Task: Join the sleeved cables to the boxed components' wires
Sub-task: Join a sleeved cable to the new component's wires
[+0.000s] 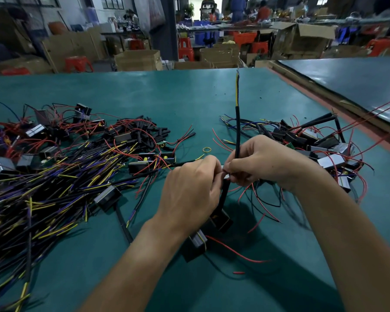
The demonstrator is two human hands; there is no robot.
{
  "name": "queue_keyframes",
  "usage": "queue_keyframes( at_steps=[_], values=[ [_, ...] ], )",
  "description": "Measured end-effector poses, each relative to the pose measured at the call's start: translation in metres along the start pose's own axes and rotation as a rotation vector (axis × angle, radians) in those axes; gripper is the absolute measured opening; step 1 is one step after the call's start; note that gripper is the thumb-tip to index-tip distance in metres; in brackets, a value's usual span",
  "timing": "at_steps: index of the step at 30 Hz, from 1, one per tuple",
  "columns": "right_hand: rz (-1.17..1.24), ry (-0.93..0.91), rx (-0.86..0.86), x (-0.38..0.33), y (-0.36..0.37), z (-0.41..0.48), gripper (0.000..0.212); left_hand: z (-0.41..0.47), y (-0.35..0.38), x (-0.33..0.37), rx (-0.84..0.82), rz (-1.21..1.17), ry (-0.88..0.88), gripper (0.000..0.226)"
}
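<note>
My right hand (266,162) grips a black sleeved cable (237,129) that stands upright, its yellow and dark wire ends pointing away from me. My left hand (190,190) pinches thin wire ends right beside the right hand's fingertips, above the green table (189,97). A black boxed component (197,242) with red wires hangs or lies just below my hands; a second dark box (222,219) sits beside it. The exact joint between the fingers is hidden.
A big heap of sleeved cables (43,192) with yellow and purple ends covers the left side, mixed with boxed components and black tube pieces (149,131). A pile of boxed components with red wires (320,149) lies at the right. A yellow rubber band (207,149) lies mid-table.
</note>
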State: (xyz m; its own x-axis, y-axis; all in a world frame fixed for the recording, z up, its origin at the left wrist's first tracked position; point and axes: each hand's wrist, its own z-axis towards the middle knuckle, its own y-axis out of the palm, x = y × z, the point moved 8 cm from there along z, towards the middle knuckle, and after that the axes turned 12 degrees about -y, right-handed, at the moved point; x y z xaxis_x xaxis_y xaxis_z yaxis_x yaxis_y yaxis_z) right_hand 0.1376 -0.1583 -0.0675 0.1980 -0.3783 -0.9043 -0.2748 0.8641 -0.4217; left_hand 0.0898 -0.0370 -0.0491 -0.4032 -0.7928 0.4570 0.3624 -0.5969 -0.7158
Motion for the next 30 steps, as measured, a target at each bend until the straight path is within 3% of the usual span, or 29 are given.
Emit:
queue_keyframes(
  at_steps=[10,19,23,27,30],
  values=[
    [-0.007,-0.130,-0.037,-0.005,0.006,0.004,0.017,0.002,0.001,-0.013,0.013,-0.079,-0.133,0.011],
    [-0.017,-0.143,-0.022,-0.002,0.005,0.008,0.019,0.003,-0.003,-0.010,0.048,-0.023,-0.072,0.010],
    [-0.038,-0.213,-0.037,-0.008,0.009,0.008,0.020,0.005,-0.001,-0.024,0.000,-0.157,-0.240,0.011],
    [-0.040,-0.261,-0.036,-0.014,0.008,0.007,0.021,0.005,0.020,-0.044,-0.241,-0.541,-0.567,0.016],
    [-0.052,-0.286,-0.045,-0.017,0.007,0.006,0.019,0.002,0.028,-0.047,-0.347,-0.702,-0.678,0.017]
  ],
)
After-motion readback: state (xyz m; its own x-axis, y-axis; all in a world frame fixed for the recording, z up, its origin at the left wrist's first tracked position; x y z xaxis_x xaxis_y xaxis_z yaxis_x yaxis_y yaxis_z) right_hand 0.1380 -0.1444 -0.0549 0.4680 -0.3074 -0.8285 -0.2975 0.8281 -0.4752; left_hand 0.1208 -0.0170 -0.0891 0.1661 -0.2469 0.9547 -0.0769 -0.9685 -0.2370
